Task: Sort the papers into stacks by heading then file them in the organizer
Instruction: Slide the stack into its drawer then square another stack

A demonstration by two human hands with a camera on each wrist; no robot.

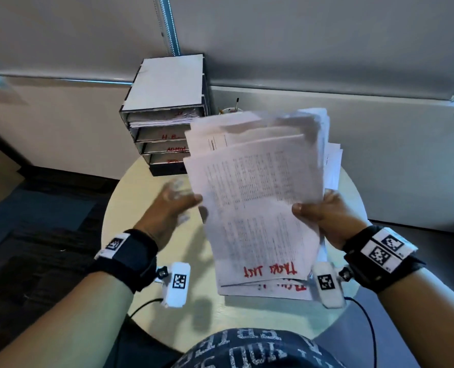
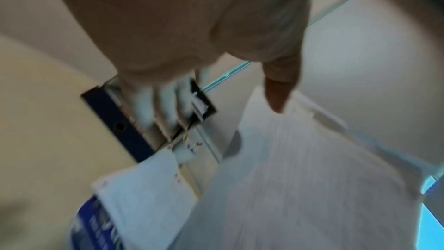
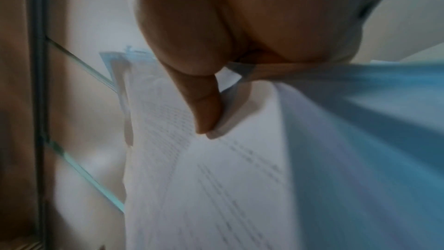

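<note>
My right hand (image 1: 324, 216) grips the right edge of a thick stack of printed papers (image 1: 255, 187), thumb on top, and holds it tilted above the table. The top sheet carries a red "TASKS LIST" heading (image 1: 269, 270), upside down to me. My left hand (image 1: 175, 200) is blurred, with straight fingers (image 2: 165, 105) just left of the stack, holding nothing. In the right wrist view the thumb (image 3: 206, 113) presses on the sheets (image 3: 216, 178). More papers with a red heading (image 1: 287, 288) lie on the table below. The organizer (image 1: 164, 112) stands behind, its trays labelled in red.
The round cream table (image 1: 146, 187) holds the organizer at its back edge. A cup with a pen (image 1: 230, 110) sits beside the organizer. Further loose sheets (image 1: 333, 166) lie at the right. White walls with a ledge close in behind; dark carpet lies to the left.
</note>
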